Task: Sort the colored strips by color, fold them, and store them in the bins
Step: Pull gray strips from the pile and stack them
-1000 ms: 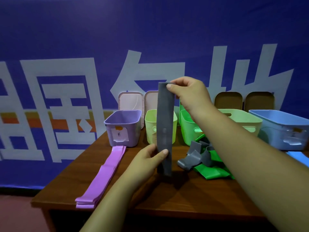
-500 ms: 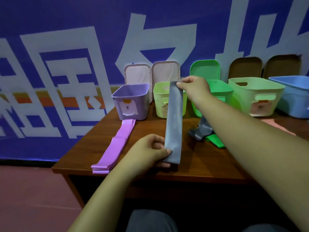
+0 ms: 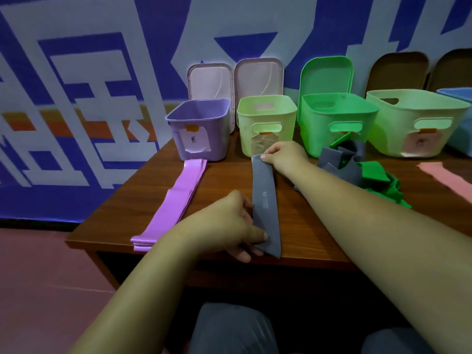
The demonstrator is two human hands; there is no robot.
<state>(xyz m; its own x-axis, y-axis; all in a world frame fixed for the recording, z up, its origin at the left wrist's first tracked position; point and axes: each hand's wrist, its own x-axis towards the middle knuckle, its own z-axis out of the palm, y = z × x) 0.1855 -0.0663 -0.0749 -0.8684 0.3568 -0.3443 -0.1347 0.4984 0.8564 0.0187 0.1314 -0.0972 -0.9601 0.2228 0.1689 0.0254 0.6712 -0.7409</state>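
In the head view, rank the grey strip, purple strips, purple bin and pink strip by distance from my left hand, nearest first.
1. Grey strip: held in the left hand.
2. Purple strips: flat, just left.
3. Purple bin: back left.
4. Pink strip: far right.

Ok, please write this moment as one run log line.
grey strip: stretched lengthwise, low over table; left hand: pinches near end; right hand: pinches far end; purple strips: flat, apart on its left

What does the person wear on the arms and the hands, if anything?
Nothing shows. The left hand and the right hand are without gloves, both forearms are bare as far as the picture reaches, with no sleeve, and no watch or bracelet is at either wrist.
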